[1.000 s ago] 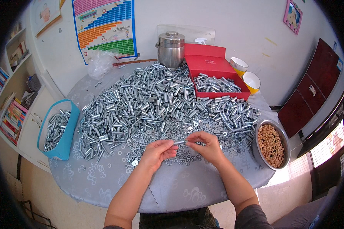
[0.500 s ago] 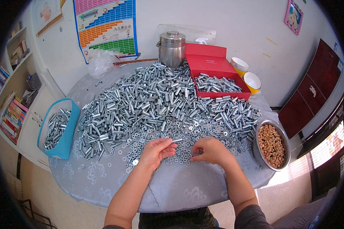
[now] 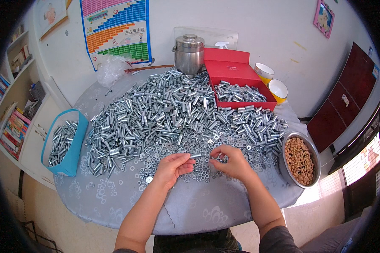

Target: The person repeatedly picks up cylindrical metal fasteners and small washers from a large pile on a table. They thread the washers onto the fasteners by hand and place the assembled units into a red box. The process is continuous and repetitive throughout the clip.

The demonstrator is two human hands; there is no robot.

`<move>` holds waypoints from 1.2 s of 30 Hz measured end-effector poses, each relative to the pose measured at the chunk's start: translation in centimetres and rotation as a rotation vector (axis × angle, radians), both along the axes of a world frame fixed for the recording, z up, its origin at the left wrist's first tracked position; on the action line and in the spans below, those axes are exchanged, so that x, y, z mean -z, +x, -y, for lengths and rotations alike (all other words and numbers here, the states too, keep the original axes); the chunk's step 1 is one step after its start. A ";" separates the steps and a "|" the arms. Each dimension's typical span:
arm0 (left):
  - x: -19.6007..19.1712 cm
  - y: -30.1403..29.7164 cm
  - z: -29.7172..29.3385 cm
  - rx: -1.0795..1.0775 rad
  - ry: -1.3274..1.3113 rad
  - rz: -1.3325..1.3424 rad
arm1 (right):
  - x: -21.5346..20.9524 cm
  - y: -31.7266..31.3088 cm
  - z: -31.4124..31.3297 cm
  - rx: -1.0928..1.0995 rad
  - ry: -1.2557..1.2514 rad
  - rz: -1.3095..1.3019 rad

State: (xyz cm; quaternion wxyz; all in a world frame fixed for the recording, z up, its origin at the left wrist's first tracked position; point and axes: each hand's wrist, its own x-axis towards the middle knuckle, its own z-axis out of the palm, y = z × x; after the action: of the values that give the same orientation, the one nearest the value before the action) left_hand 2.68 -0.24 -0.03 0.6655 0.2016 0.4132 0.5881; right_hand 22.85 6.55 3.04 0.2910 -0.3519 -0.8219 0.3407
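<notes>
My left hand (image 3: 173,167) pinches a short shiny metal sleeve (image 3: 196,155) between thumb and fingers, its free end pointing right. Just beyond that end, my right hand (image 3: 231,163) has its thumb and fingertips drawn together. Whatever they grip, if anything, is too small to make out. Beneath both hands lie loose metal washers and nuts (image 3: 200,172), spread over the near side of a large heap of metal sleeves (image 3: 156,111).
A blue basket (image 3: 77,145) of metal parts stands left. Behind are a red box (image 3: 234,69) with more sleeves, a steel pot (image 3: 189,57) and yellow-white bowls (image 3: 278,89). A steel basin (image 3: 288,172) of small tan pieces sits on the right. Grey cloth (image 3: 114,206) covers the table.
My right hand has risen off the washers and nuts, slightly away from me, to the level of the sleeve's free end. The left hand holds the sleeve in the same place.
</notes>
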 end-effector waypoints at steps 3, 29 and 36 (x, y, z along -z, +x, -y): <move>0.0 0.0 0.0 0.015 -0.002 -0.006 | -0.2 -0.3 0.1 0.036 0.022 -0.109; 0.0 0.4 -0.1 -0.050 0.013 -0.072 | 1.4 -0.1 0.0 -0.065 -0.378 -0.180; 0.0 0.4 -0.1 -0.063 0.021 -0.083 | 1.0 -0.5 0.3 -0.072 -0.324 -0.244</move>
State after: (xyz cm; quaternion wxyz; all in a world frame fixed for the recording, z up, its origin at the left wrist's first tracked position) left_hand 3.09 -0.19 0.02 0.6267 0.2195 0.4405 0.6042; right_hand 22.30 6.28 2.03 0.3158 -0.3205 -0.7270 0.5186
